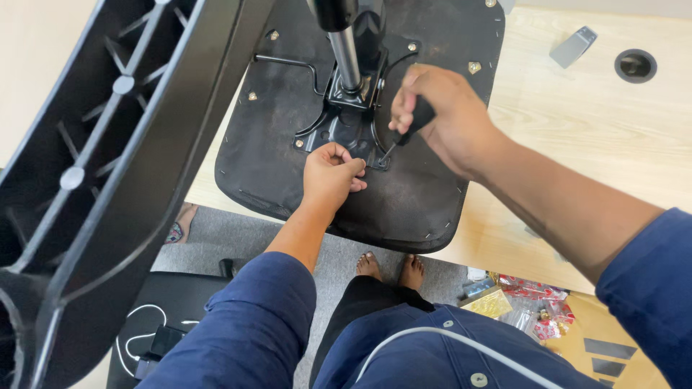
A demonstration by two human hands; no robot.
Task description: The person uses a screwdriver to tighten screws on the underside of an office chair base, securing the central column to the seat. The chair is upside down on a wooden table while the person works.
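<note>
An office chair seat lies upside down on a light wooden table, its black underside up. A black metal mounting plate with a chrome gas cylinder is fixed at its middle. My right hand grips a black-handled screwdriver, whose tip meets the plate's near corner. My left hand rests closed on the seat beside that corner, fingers pinched near the screwdriver tip; whether it holds a small part I cannot see.
A black plastic chair base leg looms close at the left. A grey metal piece and a round cable hole are on the table's far right. Plastic bags of small parts lie on the floor by my bare feet.
</note>
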